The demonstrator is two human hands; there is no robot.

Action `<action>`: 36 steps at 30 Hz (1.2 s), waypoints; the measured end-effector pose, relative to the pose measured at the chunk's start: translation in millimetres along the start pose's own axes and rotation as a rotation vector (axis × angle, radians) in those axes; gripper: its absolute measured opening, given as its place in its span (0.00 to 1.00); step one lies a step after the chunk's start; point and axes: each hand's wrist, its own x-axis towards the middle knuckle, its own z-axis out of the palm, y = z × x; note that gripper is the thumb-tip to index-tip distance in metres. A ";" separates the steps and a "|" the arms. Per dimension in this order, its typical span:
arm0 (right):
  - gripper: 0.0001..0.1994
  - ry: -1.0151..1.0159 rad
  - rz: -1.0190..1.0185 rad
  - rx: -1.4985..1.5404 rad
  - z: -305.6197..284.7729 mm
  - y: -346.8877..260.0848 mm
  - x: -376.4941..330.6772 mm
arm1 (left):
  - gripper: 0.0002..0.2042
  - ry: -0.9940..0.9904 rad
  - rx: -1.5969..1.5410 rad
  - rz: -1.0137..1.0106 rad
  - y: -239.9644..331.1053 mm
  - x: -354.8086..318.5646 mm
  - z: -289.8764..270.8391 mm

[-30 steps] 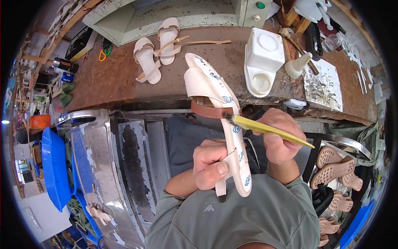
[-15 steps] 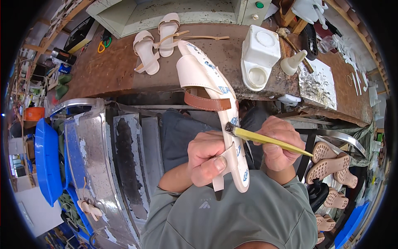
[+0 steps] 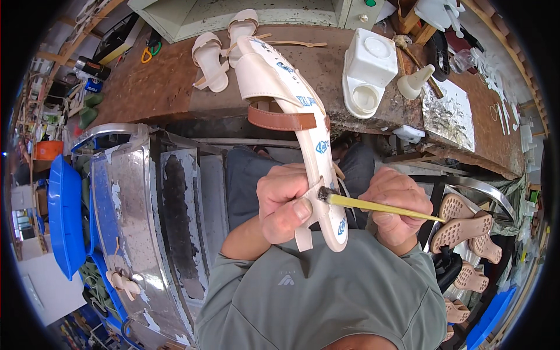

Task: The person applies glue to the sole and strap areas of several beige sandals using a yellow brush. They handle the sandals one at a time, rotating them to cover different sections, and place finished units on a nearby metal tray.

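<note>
The left hand curls its fingers round a cream sandal above the lap; the right hand pinches a yellow-handled brush, its bristles shifted from brown strap to pale strap, apparently bringing brushing heelward

A worn brown desk, its front edge chipped and stained, spans a crowded workroom beneath a pale green, open-fronted cabinet speckled with dark marks. Metal furniture with flaking, glare-streaked panels stands at left; a curved shiny rail arcs at right. Wooden slats slant along the upper left, and a wooden beam borders the upper right. Light shows through a small window at far left.
</note>
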 end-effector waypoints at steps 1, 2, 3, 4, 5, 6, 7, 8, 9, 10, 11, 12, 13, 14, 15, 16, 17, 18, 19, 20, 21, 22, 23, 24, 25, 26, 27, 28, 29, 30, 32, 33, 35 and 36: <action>0.09 -0.007 -0.013 -0.004 0.5 -0.6 -0.6 | 0.17 0.014 0.010 0.002 0.4 -0.5 0.4; 0.09 -0.013 -0.026 -0.008 0.9 -1.1 -1.3 | 0.17 0.029 0.020 0.005 0.7 -1.0 0.7; 0.09 -0.017 -0.037 -0.019 1.0 -2.2 -2.4 | 0.17 0.037 0.022 0.012 0.0 -1.1 1.1; 0.09 -0.019 -0.047 -0.031 1.5 -3.4 -3.0 | 0.17 0.045 0.024 0.020 -0.6 -1.3 1.5; 0.10 -0.021 -0.056 -0.043 2.2 -4.8 -3.3 | 0.17 0.053 0.026 0.027 -1.1 -1.7 1.9; 0.10 -0.024 -0.067 -0.052 2.3 -5.4 -3.7 | 0.17 0.058 0.031 0.034 -2.0 -2.9 1.6; 0.10 -0.034 -0.074 -0.061 2.0 -5.7 -4.5 | 0.18 0.063 0.036 0.040 -3.0 -4.6 0.7; 0.10 -0.044 -0.082 -0.070 1.6 -5.9 -5.2 | 0.18 0.068 0.040 0.047 -3.8 -5.7 0.2; 0.10 -0.055 -0.090 -0.078 1.6 -6.0 -5.8 | 0.18 0.069 0.049 0.056 -4.2 -6.4 -0.3; 0.11 -0.076 -0.106 -0.097 1.6 -6.9 -5.6 | 0.18 0.069 0.057 0.066 -4.6 -6.5 -0.7; 0.11 -0.097 -0.124 -0.116 1.4 -8.4 -4.7 | 0.18 0.070 0.066 0.075 -4.6 -6.9 -0.8; 0.11 -0.118 -0.143 -0.136 1.2 -9.3 -3.8 | 0.18 0.071 0.073 0.075 -3.7 -6.5 -0.7; 0.11 -0.128 -0.187 -0.156 0.8 -8.1 -5.2 | 0.17 0.072 0.079 0.075 -2.2 -5.9 -0.3; 0.11 -0.138 -0.231 -0.177 0.3 -5.9 -8.1 | 0.17 0.073 0.086 0.076 -0.8 -6.0 0.4; 0.12 -0.146 -0.274 -0.195 -0.6 -3.8 -8.7 | 0.17 0.078 0.072 0.070 -0.2 -4.5 1.2; 0.12 -0.157 -0.309 -0.233 -0.6 -4.0 -7.1 | 0.17 0.083 0.058 0.065 0.3 -3.2 2.1; 0.12 -0.169 -0.344 -0.272 -0.2 -4.9 -4.7 | 0.17 0.089 0.044 0.059 0.4 -2.2 2.7; 0.12 -0.181 -0.382 -0.308 0.7 -5.4 -3.8 | 0.17 0.093 0.048 0.063 0.7 -2.7 2.6; 0.12 -0.194 -0.387 -0.294 0.4 -4.8 -3.3 | 0.17 0.098 0.053 0.066 1.0 -3.0 2.5; 0.12 -0.207 -0.390 -0.281 -0.9 -3.6 -2.5 | 0.17 0.103 0.058 0.069 1.4 -3.4 2.4; 0.12 -0.218 -0.394 -0.274 -2.4 -3.4 -2.1 | 0.16 0.085 0.062 0.062 1.8 -3.5 1.7; 0.11 -0.154 -0.296 -0.166 -2.9 -4.6 -5.3 | 0.16 0.067 0.067 0.054 2.7 -4.3 0.3; 0.11 -0.090 -0.197 -0.058 -2.9 -6.6 -11.4 | 0.16 0.048 0.071 0.046 3.3 -4.4 -1.0; 0.10 -0.026 -0.098 0.052 -3.0 -8.3 -15.4 | 0.16 0.037 0.076 0.041 4.1 -4.7 -2.0; 0.09 -0.036 -0.023 0.102 -4.4 -11.6 -13.7 | 0.16 0.025 0.080 0.036 4.7 -4.6 -2.9; 0.09 -0.046 0.052 0.152 -6.1 -16.8 -9.4 | 0.16 0.013 0.085 0.030 5.1 -4.4 -3.1; 0.08 -0.053 0.128 0.201 -7.3 -20.5 -7.4 | 0.16 0.006 0.083 0.046 5.4 -4.4 -2.0; 0.07 0.031 0.168 0.161 -2.1 -19.4 -4.7 | 0.15 -0.002 0.081 0.061 6.4 -3.9 -0.4; 0.07 0.031 0.183 0.125 -3.5 -16.0 -0.4 | 0.15 -0.009 0.080 0.078 6.6 -4.0 1.0; 0.07 0.027 0.196 0.138 -3.7 -13.0 6.5 | 0.15 -0.005 0.070 0.095 5.9 -4.2 2.5; 0.07 0.030 0.176 0.133 -1.7 -4.7 15.1 | 0.15 0.004 0.052 0.132 3.6 -6.3 5.0; 0.07 0.020 0.121 0.120 -1.1 -3.7 15.7 | 0.15 -0.005 0.061 0.140 4.0 -6.1 4.1; 0.07 -0.001 0.009 0.096 0.7 -2.1 15.3 | 0.15 -0.022 0.079 0.157 6.2 -6.0 2.0; 0.08 -0.059 -0.093 0.045 0.0 -2.1 11.2 | 0.15 -0.034 0.082 0.158 8.4 -4.5 1.0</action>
